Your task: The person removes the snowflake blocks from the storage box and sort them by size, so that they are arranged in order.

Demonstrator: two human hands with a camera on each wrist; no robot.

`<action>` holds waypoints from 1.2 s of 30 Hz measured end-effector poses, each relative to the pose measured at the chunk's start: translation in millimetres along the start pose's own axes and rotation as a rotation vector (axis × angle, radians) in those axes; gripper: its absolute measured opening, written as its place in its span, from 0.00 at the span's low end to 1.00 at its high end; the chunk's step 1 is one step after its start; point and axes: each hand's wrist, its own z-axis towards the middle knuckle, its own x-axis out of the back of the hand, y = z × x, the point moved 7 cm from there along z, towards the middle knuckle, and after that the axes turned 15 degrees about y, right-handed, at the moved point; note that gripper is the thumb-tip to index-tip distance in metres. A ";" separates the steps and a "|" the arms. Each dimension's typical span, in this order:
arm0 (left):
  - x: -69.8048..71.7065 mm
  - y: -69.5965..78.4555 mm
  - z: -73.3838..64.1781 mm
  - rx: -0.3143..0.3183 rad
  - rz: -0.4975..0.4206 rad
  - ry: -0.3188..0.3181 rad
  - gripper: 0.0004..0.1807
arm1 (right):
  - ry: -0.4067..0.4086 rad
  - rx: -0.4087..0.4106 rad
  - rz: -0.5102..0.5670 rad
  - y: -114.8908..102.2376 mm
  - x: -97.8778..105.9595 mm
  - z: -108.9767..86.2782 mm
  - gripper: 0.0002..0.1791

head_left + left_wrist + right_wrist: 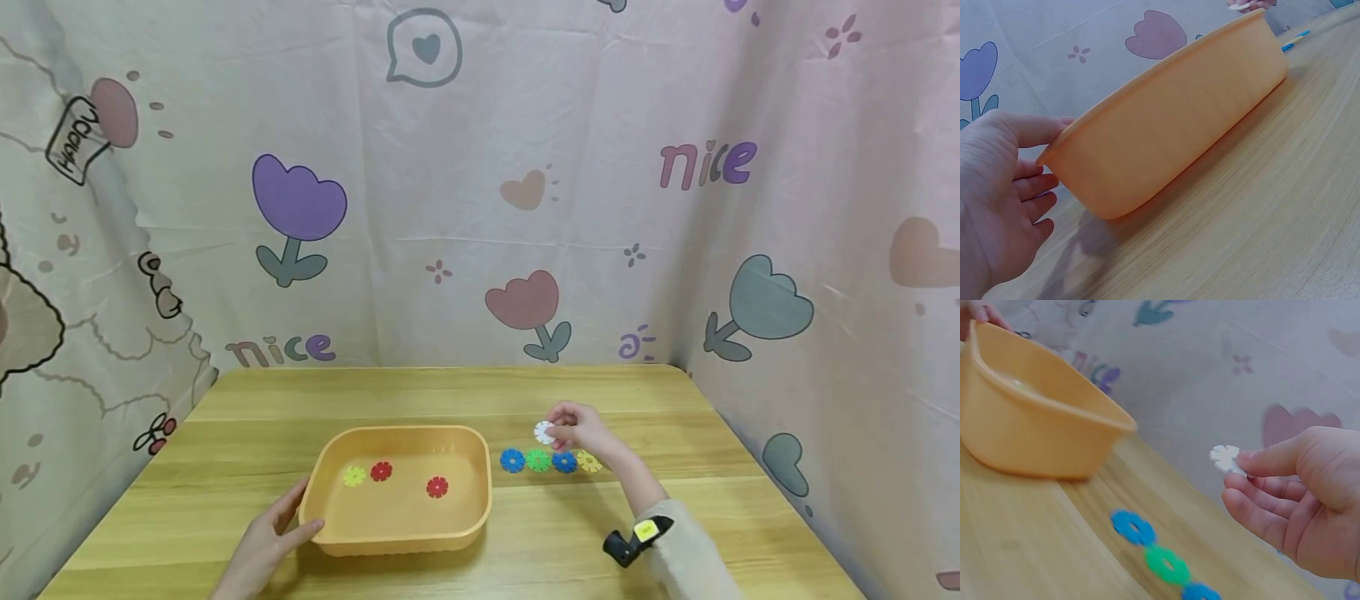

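My right hand pinches a white notched plastic disc between thumb and fingertips, held above the table. Below it lies a row of similar discs: a blue disc, a green disc, another blue disc and a yellow disc. At the left end of an orange plastic basin, my left hand grips the rim, thumb on top and fingers beneath the lip. Inside the basin are a yellow-green disc and two red discs, one beside it and another farther right.
The basin and discs stand on a wood-grain table. A pale curtain printed with flowers and hearts hangs behind the table and along both sides. A black wrist camera is strapped at the right sleeve.
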 end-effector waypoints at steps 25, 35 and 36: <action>-0.7 1.3 -0.8 0.031 -0.026 -0.004 0.42 | 0.429 -0.156 -0.257 81.4 138.9 -25.3 0.14; -1.2 0.2 0.1 0.036 -0.026 -0.006 0.42 | 0.476 -0.139 -0.437 92.6 145.7 -26.1 0.07; -1.2 0.1 0.1 0.031 -0.022 -0.004 0.42 | 0.478 -0.127 -0.461 92.3 145.3 -25.7 0.07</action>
